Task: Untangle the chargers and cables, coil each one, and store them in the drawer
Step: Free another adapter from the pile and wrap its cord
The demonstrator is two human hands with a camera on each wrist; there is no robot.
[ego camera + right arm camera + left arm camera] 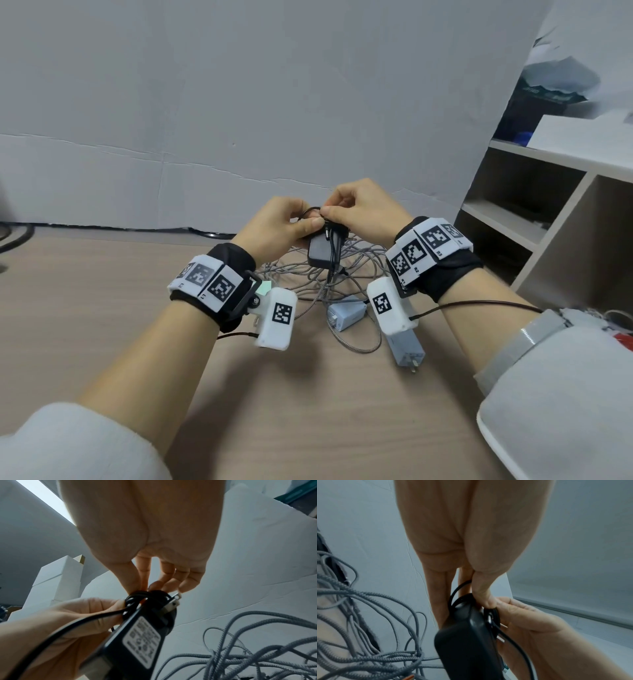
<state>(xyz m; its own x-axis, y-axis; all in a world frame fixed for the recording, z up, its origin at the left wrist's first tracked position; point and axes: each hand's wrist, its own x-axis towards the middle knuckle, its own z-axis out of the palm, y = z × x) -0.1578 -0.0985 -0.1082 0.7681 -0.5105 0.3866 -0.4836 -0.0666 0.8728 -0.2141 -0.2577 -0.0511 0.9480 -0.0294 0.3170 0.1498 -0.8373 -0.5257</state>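
left hand (277,222): grips black charger (320,251) | right hand (359,209): pinches its black cable (310,210) | grey cables (308,277): tangled on bench (102,274)

Pale grey sleeves (565,404) are pushed up both forearms. Each wrist wears a black band (236,260) wrapped with white panels of square black markers (430,240), plus a white camera box (277,317) trailing a thin dark cable (479,303).

black adapter (467,642) bottom cut off by frame, label print (143,639) blurred, shelf contents (527,219) indistinct
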